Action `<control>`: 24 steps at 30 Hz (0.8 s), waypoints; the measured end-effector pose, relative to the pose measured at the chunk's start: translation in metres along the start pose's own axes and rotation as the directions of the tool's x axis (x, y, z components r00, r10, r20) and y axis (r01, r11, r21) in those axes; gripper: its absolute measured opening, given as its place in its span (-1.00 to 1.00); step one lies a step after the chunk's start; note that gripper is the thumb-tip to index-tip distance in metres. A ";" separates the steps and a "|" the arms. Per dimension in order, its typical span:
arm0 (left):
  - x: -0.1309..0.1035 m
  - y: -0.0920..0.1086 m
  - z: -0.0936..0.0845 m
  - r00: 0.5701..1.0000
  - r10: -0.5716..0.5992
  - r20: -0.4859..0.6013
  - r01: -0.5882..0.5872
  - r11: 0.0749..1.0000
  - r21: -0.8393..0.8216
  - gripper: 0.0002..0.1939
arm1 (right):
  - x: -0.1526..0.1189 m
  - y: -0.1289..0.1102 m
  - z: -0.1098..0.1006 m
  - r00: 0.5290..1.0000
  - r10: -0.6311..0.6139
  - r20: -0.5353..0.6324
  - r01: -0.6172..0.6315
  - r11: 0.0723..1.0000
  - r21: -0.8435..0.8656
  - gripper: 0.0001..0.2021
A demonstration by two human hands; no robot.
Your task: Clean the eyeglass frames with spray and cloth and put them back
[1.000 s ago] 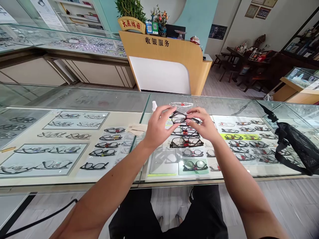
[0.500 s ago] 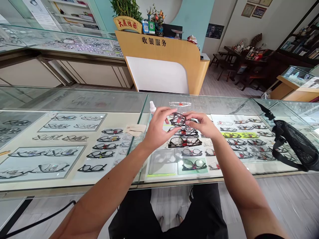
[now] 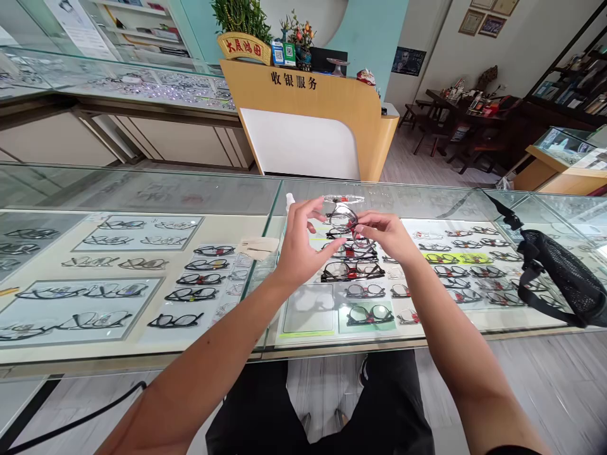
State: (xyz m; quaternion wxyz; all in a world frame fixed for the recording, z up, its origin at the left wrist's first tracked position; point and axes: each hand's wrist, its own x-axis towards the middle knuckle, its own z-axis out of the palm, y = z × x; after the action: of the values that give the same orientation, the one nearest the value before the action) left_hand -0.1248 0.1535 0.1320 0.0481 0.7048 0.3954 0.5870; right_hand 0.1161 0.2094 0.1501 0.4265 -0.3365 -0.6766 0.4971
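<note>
Above the glass counter, my right hand (image 3: 386, 235) pinches a pair of dark-framed glasses (image 3: 342, 218) between thumb and fingertips. One round lens tilts up toward the left; the other hangs lower, partly behind my right fingers. My left hand (image 3: 303, 243) is beside the glasses on the left, thumb and fingers spread apart, with nothing between them. A white spray bottle (image 3: 290, 200) stands behind my left hand, mostly hidden by it. To the left of that hand a beige cloth (image 3: 258, 247) lies on the counter.
Rows of glasses (image 3: 352, 271) are displayed under the glass counter top (image 3: 222, 189). A black mesh bag (image 3: 559, 272) with straps lies at the right end. Beyond the counter stands a wooden cashier desk (image 3: 313, 95) with a plant (image 3: 241, 19). A black cable (image 3: 80, 417) runs at lower left.
My left hand has let go of the glasses and opened, its fingers moving slightly left and up. The glasses have tilted in my right hand, which has barely moved.
</note>
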 end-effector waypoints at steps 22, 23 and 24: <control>0.006 0.018 0.005 0.713 -0.652 0.258 0.701 0.669 -0.247 -0.60 | -0.011 -0.003 0.036 0.956 -0.274 -0.102 0.233 0.925 -0.300 -0.81; 0.008 0.018 0.004 0.680 -0.682 0.269 0.733 0.622 -0.274 -0.61 | -0.012 -0.005 0.036 0.957 -0.277 -0.082 0.243 0.925 -0.292 -0.81; 0.010 0.017 0.003 0.644 -0.710 0.284 0.763 0.571 -0.301 -0.61 | -0.013 -0.007 0.036 0.959 -0.277 -0.061 0.249 0.926 -0.283 -0.81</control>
State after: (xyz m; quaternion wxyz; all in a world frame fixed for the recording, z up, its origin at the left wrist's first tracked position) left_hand -0.1132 0.1491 0.1483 0.4552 0.4872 0.5219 0.5320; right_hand 0.0883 0.1826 0.1488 0.4721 -0.3225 -0.7554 0.3200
